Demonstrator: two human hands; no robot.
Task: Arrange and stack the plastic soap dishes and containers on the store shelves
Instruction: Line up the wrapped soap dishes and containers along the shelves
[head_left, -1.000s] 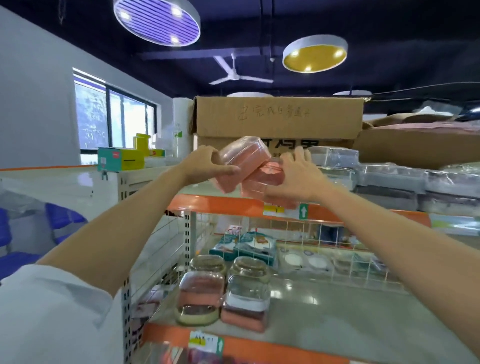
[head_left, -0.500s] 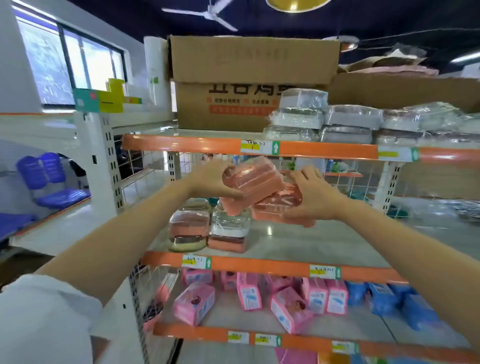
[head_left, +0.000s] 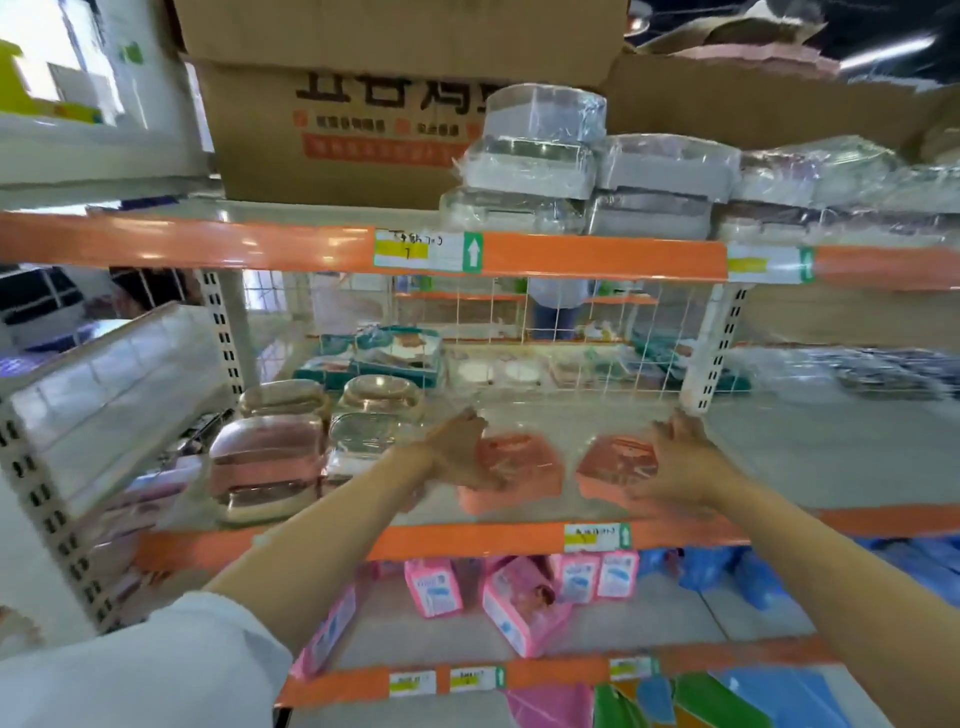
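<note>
1. setting down is judged to be the step in hand: two pink soap dishes are seen on the middle shelf (head_left: 779, 457), near its front edge.
2. left hand (head_left: 462, 452) is laid against the left pink dish (head_left: 514, 475); right hand (head_left: 680, 462) against the right pink dish (head_left: 613, 465). finger curl cannot be told; motion blur.
3. dishes stand apart, a gap between them.
4. risk: a dish could be knocked off the front edge if it is nudged forward as a hand is drawn back.
5. risk: the stacked clear-lidded dishes (head_left: 270, 457) just to the left could be toppled by the left forearm.
</note>
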